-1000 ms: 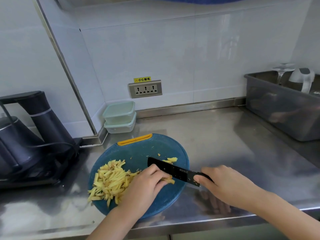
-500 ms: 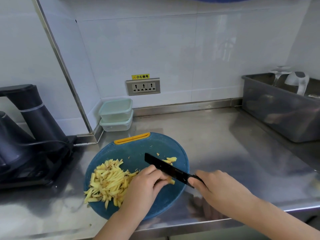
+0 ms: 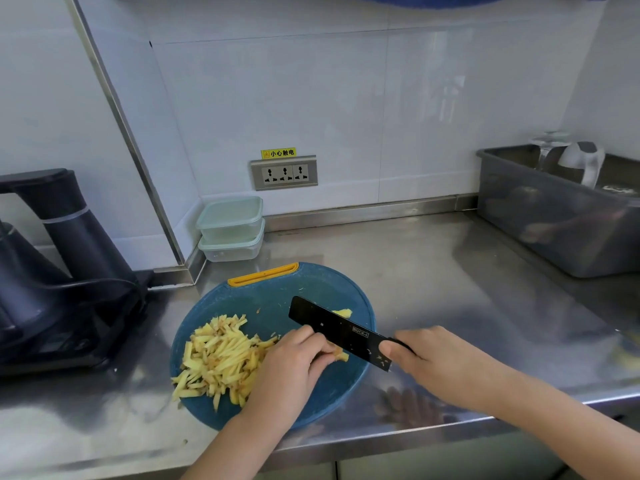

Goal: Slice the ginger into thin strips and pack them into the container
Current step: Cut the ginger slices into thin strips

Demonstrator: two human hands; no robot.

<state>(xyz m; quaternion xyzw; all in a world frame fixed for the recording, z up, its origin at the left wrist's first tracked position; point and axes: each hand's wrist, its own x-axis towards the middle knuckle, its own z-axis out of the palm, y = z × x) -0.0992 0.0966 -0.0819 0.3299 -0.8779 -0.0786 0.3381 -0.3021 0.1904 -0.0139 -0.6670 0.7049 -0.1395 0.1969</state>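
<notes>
A round blue cutting board (image 3: 322, 396) with an orange handle lies on the steel counter. A heap of yellow ginger strips (image 3: 218, 358) covers its left half. My left hand (image 3: 291, 368) has its fingers curled over a small ginger piece (image 3: 341, 355) near the board's middle. My right hand (image 3: 440, 362) grips the handle of a black knife (image 3: 341, 329), whose blade stands against my left knuckles. Another bit of ginger (image 3: 343, 312) lies behind the blade. Two stacked lidded containers (image 3: 231, 230) sit by the back wall.
A dark appliance with a cable (image 3: 59, 275) stands at the left. At the right sits a grey tub (image 3: 561, 216) holding a jug. A wall socket (image 3: 284, 173) is above the containers. The counter's front edge (image 3: 381, 441) runs just below the board.
The knife stays against my left hand's knuckles over the ginger piece, with small shifts of blade and hands. The camera view has drifted slightly.
</notes>
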